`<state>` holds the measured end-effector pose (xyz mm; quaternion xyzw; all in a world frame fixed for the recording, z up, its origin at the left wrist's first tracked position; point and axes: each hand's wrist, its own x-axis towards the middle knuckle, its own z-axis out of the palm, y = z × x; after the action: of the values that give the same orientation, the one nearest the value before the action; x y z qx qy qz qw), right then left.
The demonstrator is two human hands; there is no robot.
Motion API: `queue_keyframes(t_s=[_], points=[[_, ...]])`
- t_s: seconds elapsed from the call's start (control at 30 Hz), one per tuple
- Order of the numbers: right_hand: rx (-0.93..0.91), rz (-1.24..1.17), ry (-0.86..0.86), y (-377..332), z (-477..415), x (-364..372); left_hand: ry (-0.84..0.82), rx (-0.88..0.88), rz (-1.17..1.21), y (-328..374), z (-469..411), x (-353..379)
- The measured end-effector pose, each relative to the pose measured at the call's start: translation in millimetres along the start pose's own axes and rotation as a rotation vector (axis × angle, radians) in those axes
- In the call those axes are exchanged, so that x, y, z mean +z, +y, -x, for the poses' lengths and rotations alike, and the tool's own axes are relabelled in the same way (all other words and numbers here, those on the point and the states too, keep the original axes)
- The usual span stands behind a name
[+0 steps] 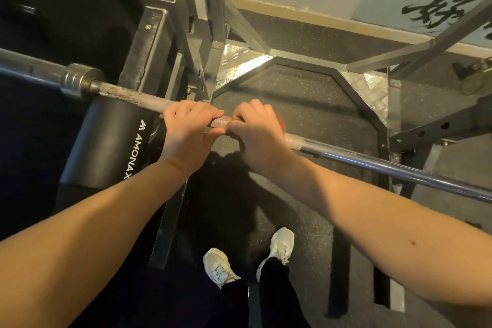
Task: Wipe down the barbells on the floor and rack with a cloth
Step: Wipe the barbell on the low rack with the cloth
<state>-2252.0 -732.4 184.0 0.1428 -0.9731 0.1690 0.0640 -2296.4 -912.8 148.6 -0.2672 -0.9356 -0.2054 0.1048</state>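
A steel barbell (pixel 372 160) runs across the view from upper left to lower right, resting on the rack. Its shaft looks dull and chalky near the left collar (pixel 80 80) and shinier on the right. My left hand (pixel 186 128) grips the shaft with fingers curled over it. Right beside it, my right hand (pixel 255 130) also grips the shaft, and a small patch of orange-red cloth (pixel 281 121) shows under its far edge. The two hands almost touch at the knurled section between them.
A black foam roller pad (pixel 111 141) with white lettering sits under the bar on the left. Grey rack uprights (pixel 207 34) and a black rack arm (pixel 439 128) stand around the rubber floor platform (pixel 306 104). My white shoes (pixel 221 266) stand below.
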Motion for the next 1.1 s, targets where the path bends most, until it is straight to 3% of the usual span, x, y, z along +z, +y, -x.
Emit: queue_keyframes(t_s=[0.23, 0.47, 0.77, 0.87, 1.0, 1.1], points=[[0.007, -0.009, 0.025, 34, 44, -13, 0.074, 0.075, 0.045, -4, 4, -1], [0.048, 0.026, 0.096, 73, 93, -22, 0.042, 0.016, 0.06, -5, 4, 2], [0.019, -0.064, 0.047, 9, 9, -1, -0.013, -0.018, 0.002, 1, -2, -6], [0.148, -0.138, 0.019, 6, -4, -5, -0.11, -0.053, -0.014, 2, -7, -10], [0.312, -0.328, 0.117, 4, -10, -17, -0.199, -0.01, -0.06, -5, -2, -19], [0.216, -0.167, 0.019, -1, -12, -10, -0.153, -0.049, -0.039, -18, 6, -37]])
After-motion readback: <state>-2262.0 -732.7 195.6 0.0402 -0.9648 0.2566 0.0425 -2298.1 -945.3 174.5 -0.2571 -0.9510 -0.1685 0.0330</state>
